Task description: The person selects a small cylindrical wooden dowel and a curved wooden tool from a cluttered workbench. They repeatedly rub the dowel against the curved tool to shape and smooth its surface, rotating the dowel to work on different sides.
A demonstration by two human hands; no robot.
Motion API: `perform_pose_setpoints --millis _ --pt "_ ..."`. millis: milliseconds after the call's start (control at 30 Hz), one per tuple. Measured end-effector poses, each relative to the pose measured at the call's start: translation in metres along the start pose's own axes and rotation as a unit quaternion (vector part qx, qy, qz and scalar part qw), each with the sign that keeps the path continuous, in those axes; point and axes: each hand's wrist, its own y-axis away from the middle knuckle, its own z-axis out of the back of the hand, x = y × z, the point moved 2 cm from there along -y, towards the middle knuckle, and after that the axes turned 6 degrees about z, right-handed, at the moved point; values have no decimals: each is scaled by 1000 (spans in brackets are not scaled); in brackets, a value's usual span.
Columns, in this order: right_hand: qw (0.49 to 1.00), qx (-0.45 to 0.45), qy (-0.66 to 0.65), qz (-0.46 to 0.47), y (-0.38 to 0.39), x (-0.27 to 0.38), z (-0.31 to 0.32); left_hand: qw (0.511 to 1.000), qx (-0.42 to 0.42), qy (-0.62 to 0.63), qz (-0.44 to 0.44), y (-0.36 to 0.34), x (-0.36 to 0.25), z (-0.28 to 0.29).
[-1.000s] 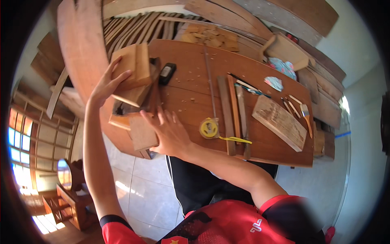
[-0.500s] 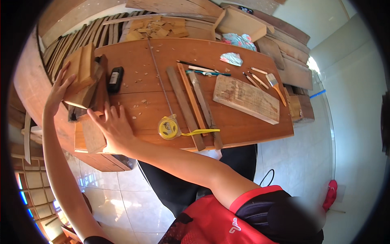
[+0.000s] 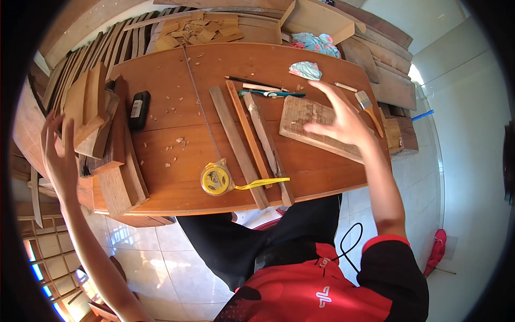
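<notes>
My left hand (image 3: pixel 59 153) is at the left, fingers raised and apart, beside a pile of wood blocks (image 3: pixel 85 102) on the table's left end. It looks empty; whether it touches the pile I cannot tell. A dark block (image 3: pixel 115 139) and a lighter block (image 3: pixel 122 185) belong to the same pile. At the right, my right hand (image 3: pixel 343 121) is open over a thick wooden board (image 3: pixel 295 119), thumb and fingers spread, partly covering it. Between the hands lie several wood strips (image 3: pixel 232 142) and a yellow tape measure (image 3: pixel 215 178) with its blade pulled out toward the far edge.
A black case (image 3: pixel 139 110) lies near the pile. Pencils (image 3: pixel 257 81), a teal-handled tool (image 3: pixel 271 93), a paintbrush (image 3: pixel 367 105) and a crumpled patterned wrapper (image 3: pixel 306 70) are on the table (image 3: pixel 171 134). Beyond stand wood chips (image 3: pixel 201 29), a cardboard box (image 3: pixel 316 24) and stacked planks (image 3: pixel 394 86).
My right hand has left the block pile and swung right, over the board. My left hand has come off the top block and back toward me. The view has shifted slightly.
</notes>
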Motion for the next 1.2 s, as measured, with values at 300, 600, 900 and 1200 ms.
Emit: perform_pose_setpoints --millis 300,600,900,1200 --pt "997 20 71 -15 69 -58 -13 936 322 95 -103 153 -253 -74" --pt "996 53 22 66 80 -53 -1 978 192 28 72 155 -279 -112" --pt "994 38 12 106 91 -60 1 936 215 -94 261 155 -275 -101" --pt "995 33 -3 95 99 -65 1 915 231 -201 263 155 -230 -80"
